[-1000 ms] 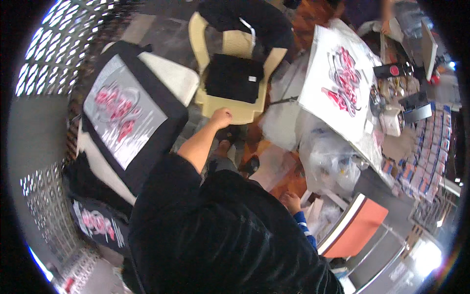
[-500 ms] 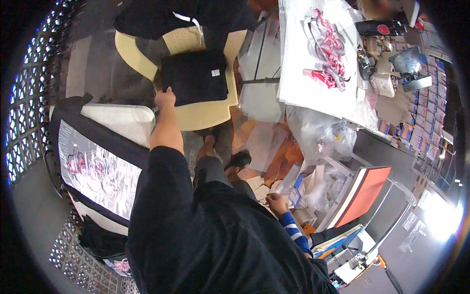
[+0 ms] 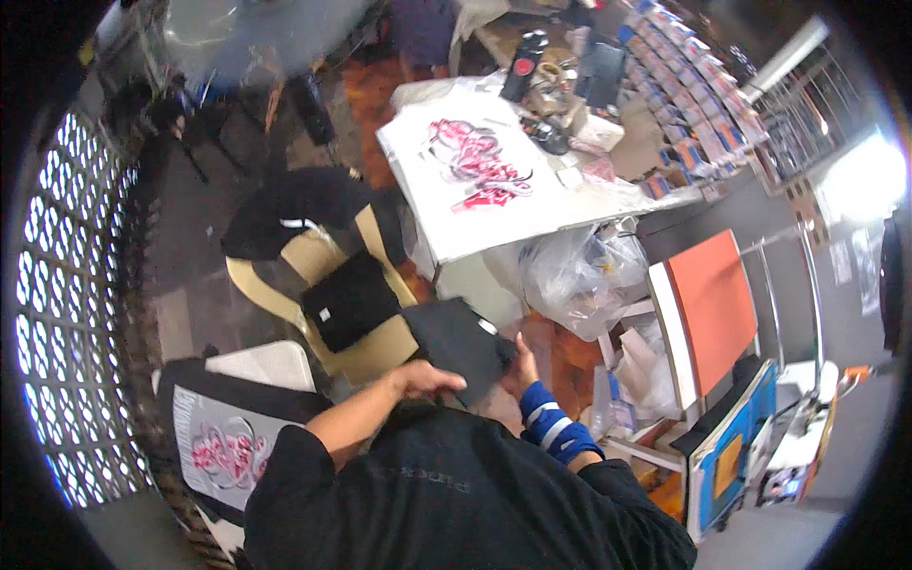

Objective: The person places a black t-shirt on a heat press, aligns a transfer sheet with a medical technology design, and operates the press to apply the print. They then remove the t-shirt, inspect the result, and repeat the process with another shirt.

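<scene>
A folded black garment (image 3: 456,342) with a small white label is held in front of my body. My left hand (image 3: 427,380) grips its near left edge, thumb on top. At the right side of the bundle my right hand (image 3: 521,366) grips the edge, fingers partly hidden by the cloth; a blue and white striped band wraps that wrist. Another folded black garment (image 3: 351,299), also labelled, lies on the seat of a pale yellow chair (image 3: 366,356) just beyond. More black cloth (image 3: 285,220) with a white drawstring drapes over the chair's back.
At left, a black shirt with a red and grey print (image 3: 228,451) lies over a white board. A white table (image 3: 399,142) carries clear-wrapped printed sheets. Plastic bags (image 3: 579,280) hang below it. To the right stand an orange-topped press (image 3: 708,313) and a blue frame (image 3: 750,446).
My left hand has left the folded garment on the chair and come back toward me. My right hand has risen from beside the box. Both now hold a folded garment; the view has shifted.
</scene>
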{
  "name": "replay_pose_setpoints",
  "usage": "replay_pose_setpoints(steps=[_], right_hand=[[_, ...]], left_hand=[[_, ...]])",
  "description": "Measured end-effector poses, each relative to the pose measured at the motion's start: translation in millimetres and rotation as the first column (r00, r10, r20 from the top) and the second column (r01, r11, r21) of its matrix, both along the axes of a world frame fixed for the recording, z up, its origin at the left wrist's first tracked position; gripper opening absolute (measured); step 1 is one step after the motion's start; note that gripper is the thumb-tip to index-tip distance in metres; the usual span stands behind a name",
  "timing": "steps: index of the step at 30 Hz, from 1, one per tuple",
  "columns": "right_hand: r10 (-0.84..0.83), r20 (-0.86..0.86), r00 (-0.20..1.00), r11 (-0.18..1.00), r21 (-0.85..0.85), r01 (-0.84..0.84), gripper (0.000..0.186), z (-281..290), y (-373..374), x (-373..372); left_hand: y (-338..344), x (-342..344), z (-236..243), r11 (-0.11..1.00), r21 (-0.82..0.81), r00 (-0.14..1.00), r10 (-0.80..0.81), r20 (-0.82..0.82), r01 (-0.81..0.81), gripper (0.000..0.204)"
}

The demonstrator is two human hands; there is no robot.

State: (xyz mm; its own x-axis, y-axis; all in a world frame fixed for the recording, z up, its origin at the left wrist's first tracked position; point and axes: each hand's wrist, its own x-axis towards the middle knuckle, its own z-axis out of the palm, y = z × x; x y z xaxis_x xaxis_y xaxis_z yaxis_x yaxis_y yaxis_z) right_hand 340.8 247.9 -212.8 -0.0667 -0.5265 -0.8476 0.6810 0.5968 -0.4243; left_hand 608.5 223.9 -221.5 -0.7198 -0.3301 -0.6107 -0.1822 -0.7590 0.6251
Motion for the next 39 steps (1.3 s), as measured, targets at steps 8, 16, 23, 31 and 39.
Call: replay_pose_setpoints(steps=[8,16,23,31,39], right_hand=[[-0.247,-0.56,0.791,0.707,-0.662,-0.249,0.028,104,65,-107],[-0.365,-0.552,0.749,0.661,-0.721,-0.209,0.023,168,185,-157],[-0.477,-0.475,0.74,0.673,-0.738,-0.04,0.027,186,266,-208],[0.004,-0.914,0.405,0.823,-0.227,-0.521,0.023,114,301,-187],[-0.668,-0.286,0.687,0.719,-0.008,0.695,0.029,-88,497,-129]], left_hand=[[-1,-42,61,0.456,-0.815,0.884,0.116,0.452,0.357,0.062],[28,-197,215,-0.095,-0.989,0.962,-0.259,-0.082,-0.11,0.032],[86,-237,206,-0.283,-0.905,0.901,-0.388,-0.194,-0.317,0.024],[141,-317,218,-0.406,-0.815,0.633,-0.771,0.062,-0.414,0.023],[91,-335,136,-0.515,-0.857,0.655,-0.659,0.371,-0.033,0.022]])
